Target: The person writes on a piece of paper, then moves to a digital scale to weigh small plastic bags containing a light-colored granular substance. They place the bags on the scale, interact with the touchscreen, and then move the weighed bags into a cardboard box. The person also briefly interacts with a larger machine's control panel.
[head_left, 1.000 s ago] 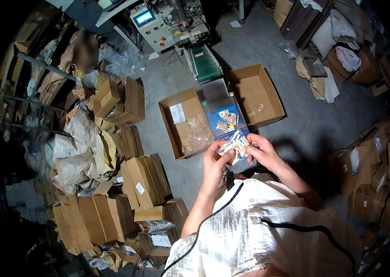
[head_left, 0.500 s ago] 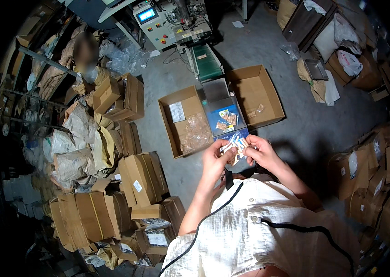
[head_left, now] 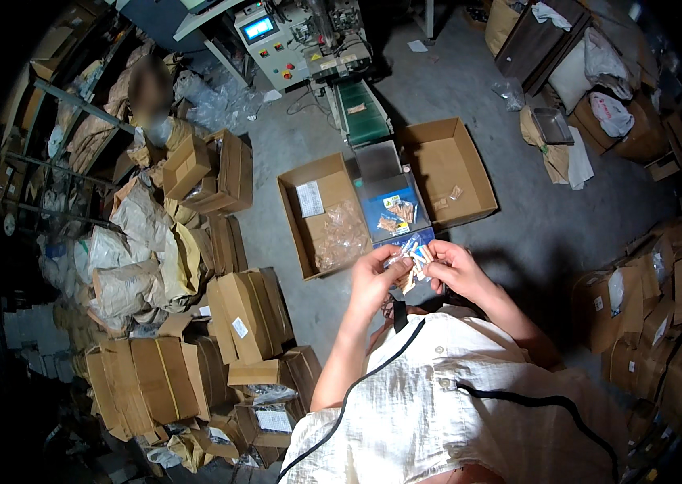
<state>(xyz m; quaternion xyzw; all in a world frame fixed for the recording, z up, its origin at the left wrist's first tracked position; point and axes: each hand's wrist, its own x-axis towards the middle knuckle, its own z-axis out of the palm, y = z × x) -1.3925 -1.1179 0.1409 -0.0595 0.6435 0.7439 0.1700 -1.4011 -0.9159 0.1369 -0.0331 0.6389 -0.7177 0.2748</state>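
Observation:
Between both hands, close in front of my chest, is a clear plastic packet [head_left: 415,260] of small wooden dowel-like pieces. My left hand [head_left: 372,280] pinches its left side, and my right hand [head_left: 457,269] grips the right side with curled fingers. Just beyond it stands a blue bin [head_left: 376,203] with several similar packets [head_left: 397,216] inside. An open carton [head_left: 296,231] on the left contains a heap of clear packets [head_left: 343,234] and a white label sheet. The carton [head_left: 470,153] on the right has a few small packets on its bottom.
A machine [head_left: 276,52] with a lit screen stands ahead; its green conveyor belt [head_left: 369,125] carries one packet [head_left: 356,108] and slopes toward the blue bin. Stacked cartons [head_left: 248,315] and sacks [head_left: 143,211] crowd the left. More cartons [head_left: 630,298] are at the right.
The packet on the belt has come slightly nearer. Both hands keep hold of the packet, whose plastic and contents have shifted a little between the fingers.

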